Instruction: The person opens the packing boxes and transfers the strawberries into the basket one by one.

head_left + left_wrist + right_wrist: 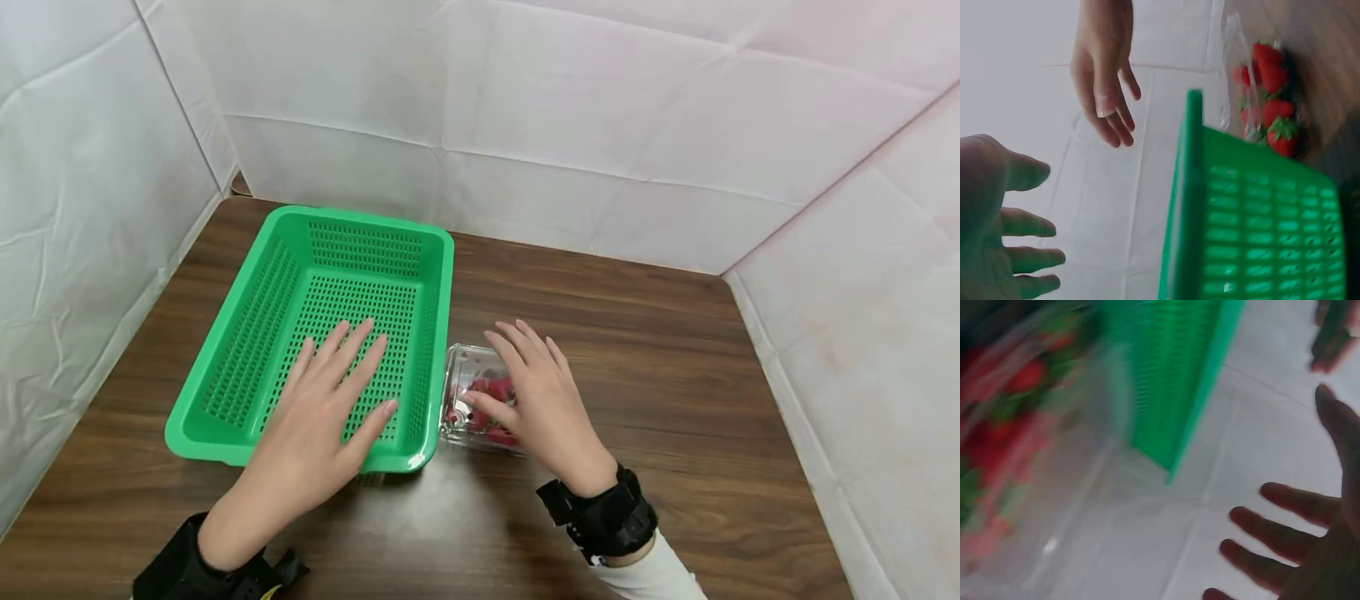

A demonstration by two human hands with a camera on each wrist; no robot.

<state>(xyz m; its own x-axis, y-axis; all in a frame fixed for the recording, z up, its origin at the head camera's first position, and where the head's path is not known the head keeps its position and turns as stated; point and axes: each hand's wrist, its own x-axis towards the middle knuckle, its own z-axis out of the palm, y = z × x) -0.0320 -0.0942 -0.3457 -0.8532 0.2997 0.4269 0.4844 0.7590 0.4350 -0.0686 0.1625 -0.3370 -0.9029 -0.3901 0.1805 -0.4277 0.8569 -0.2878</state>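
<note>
A green plastic basket [442,333] with slotted walls stands on the table, left of the middle. Over its near part hovers my left hand [318,408], fingers spread and holding nothing. Close against the basket's right side lies a clear plastic box [468,360] with strawberries [480,408] inside. My right hand [547,408] is above that box, fingers extended and thumb apart, with nothing in its grasp; it covers the box's right part in the head view. Red strawberries [1275,112] with green leaves show through the box in the left wrist view. The right wrist view is blurred.
The dark wooden table [637,358] is bounded by white sheeting [562,100] at the back and on both sides. Black straps [607,517] are worn on both wrists.
</note>
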